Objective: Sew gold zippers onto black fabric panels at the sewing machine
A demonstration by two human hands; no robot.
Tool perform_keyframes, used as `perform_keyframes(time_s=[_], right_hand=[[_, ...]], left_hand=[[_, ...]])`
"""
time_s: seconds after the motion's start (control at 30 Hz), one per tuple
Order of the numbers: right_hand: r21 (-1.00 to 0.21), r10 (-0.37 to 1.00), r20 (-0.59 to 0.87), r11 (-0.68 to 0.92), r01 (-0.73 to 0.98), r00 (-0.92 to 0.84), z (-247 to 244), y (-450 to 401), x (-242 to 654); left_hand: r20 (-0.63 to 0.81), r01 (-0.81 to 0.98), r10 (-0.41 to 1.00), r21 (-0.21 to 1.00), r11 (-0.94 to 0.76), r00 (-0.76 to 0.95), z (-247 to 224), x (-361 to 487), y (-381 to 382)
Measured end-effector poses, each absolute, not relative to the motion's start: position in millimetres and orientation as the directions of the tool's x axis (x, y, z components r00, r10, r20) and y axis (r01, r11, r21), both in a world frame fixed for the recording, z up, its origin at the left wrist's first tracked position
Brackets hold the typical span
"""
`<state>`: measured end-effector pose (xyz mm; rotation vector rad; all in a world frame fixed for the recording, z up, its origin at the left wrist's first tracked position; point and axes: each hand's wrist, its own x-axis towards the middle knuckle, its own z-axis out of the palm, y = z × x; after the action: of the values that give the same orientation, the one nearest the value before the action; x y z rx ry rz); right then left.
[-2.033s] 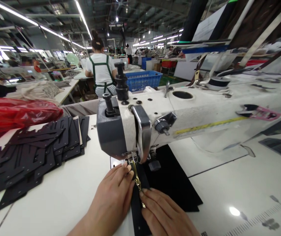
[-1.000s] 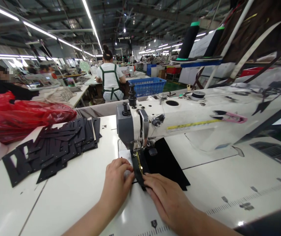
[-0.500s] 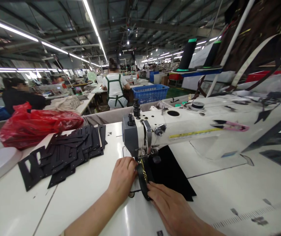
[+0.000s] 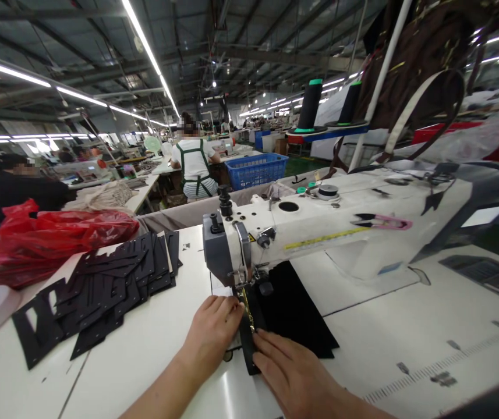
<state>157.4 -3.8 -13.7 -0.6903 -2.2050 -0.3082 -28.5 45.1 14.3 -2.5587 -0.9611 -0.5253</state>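
Note:
A black strip with a gold zipper [image 4: 250, 343] lies under the needle area of a white sewing machine [image 4: 319, 224]. My left hand [image 4: 214, 329] has its fingers closed on the strip's left edge, close to the presser foot. On the strip's near right side rests my right hand [image 4: 290, 366], fingers stretched out flat and fingertips beside the gold teeth. A larger black panel [image 4: 299, 317] spreads over the table to the right of the strip, partly beneath the machine head.
Black cut pieces [image 4: 113, 282] are piled at the left, before a red plastic bag [image 4: 57, 238]. Pink-handled snips [image 4: 382, 221] lie on the machine arm. Thread cones [image 4: 310, 107] stand behind. Two people sit beyond, near a blue basket [image 4: 258, 170].
The whole view has shifted, so the machine and table appear farther left. Both hands remain at the strip, which now lies straighter at its near end.

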Motion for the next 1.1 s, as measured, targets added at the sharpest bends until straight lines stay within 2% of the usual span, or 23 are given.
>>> perform_keyframes(time_s=[0.2, 0.4, 0.47, 0.53, 0.6, 0.67, 0.83, 1.1], right_hand=[[0.041, 0.355, 0.762, 0.809, 0.587, -0.542, -11, -1, 153], [0.044, 0.364, 0.74, 0.813, 0.581, -0.565, 2, -3, 153], [-0.011, 0.386, 0.721, 0.836, 0.549, -0.575, 5, -3, 153], [-0.17, 0.475, 0.668, 0.846, 0.505, -0.573, 9, -1, 155], [-0.343, 0.602, 0.601, 0.789, 0.51, -0.526, 11, 6, 157], [-0.427, 0.711, 0.544, 0.692, 0.582, -0.446, 12, 17, 158], [-0.47, 0.867, 0.321, 0.494, 0.731, -0.38, 13, 44, 151], [-0.419, 0.905, 0.133, 0.42, 0.805, -0.403, 29, 61, 140]], left_hand=[[0.433, 0.654, 0.529, -0.221, -0.723, 0.73, 20, -29, 42], [0.45, 0.694, 0.569, -0.181, -0.697, 0.688, 15, -26, 52], [0.463, 0.714, 0.59, -0.15, -0.683, 0.662, 12, -27, 54], [0.469, 0.728, 0.608, -0.118, -0.676, 0.641, 9, -29, 54], [0.465, 0.732, 0.62, -0.096, -0.674, 0.632, 9, -29, 53], [0.453, 0.731, 0.627, -0.088, -0.677, 0.634, 10, -27, 50], [0.445, 0.741, 0.641, -0.084, -0.666, 0.626, 12, -20, 49], [0.484, 0.814, 0.716, 0.012, -0.58, 0.503, 5, -23, 48]])
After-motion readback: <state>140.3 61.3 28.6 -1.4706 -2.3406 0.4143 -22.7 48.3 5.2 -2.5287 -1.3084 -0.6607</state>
